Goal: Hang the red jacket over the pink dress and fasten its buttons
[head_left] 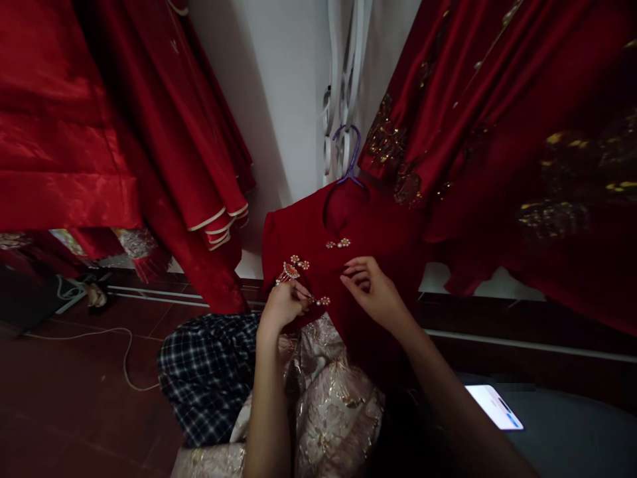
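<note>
A small red dress (368, 232) hangs on a purple hanger (348, 153) in front of me. Pearl knot buttons (338, 243) close its collar, and a jewelled ornament (291, 269) is pinned at its left chest. My left hand (283, 305) is closed in a pinch on the dress edge by a pearl button (322, 301). To the right of it, my right hand (371, 289) has its fingers curled and pinched against the red fabric.
Long red gowns hang at left (74, 133) and right (522, 146), the right one with gold embroidery. A white wall (283, 99) is behind. Plaid trousers (209, 372) and beige brocade cloth (328, 411) cover my lap. A lit phone (495, 406) lies at the lower right. A white cable (124, 358) runs over the dark floor.
</note>
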Motion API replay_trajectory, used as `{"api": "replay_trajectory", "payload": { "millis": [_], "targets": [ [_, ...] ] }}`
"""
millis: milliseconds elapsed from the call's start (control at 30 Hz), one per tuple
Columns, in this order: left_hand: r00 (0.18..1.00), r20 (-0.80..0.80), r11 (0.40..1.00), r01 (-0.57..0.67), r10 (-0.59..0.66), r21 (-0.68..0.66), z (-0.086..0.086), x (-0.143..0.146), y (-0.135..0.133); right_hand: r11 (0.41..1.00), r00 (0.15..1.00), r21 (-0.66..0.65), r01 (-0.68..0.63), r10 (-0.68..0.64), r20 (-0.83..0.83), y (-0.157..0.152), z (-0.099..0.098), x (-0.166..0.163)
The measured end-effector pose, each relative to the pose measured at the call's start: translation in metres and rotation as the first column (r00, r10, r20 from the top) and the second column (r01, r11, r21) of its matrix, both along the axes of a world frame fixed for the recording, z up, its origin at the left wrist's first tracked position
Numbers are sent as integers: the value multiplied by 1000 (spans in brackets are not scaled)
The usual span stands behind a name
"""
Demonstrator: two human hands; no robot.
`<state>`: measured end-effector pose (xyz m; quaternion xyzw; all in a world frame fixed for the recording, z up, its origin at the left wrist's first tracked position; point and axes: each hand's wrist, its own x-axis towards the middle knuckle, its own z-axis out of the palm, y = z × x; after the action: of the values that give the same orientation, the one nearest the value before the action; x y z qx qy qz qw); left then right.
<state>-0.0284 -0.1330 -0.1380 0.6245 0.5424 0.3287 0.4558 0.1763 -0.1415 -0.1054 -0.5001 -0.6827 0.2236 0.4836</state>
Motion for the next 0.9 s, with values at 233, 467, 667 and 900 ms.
{"api": "replay_trajectory", "payload": {
  "millis": [233, 467, 667, 900],
  "targets": [
    [913, -409, 935, 140, 6, 326, 8, 9, -6, 995, 999, -96, -9, 4, -47, 2, -2, 7],
    [897, -441, 912, 168, 16, 375, 5, 13, -4, 957, 967, -245, -155, 198, 160, 5, -29, 5],
    [896, -444, 895, 193, 6, 402, 3, 14, -3, 940, 951, -298, -168, 234, 202, 9, -54, -5],
    [907, -421, 891, 205, -17, 405, 7, 14, -3, 915, 961, -329, -232, 268, 66, 13, -61, -11]
  ]
}}
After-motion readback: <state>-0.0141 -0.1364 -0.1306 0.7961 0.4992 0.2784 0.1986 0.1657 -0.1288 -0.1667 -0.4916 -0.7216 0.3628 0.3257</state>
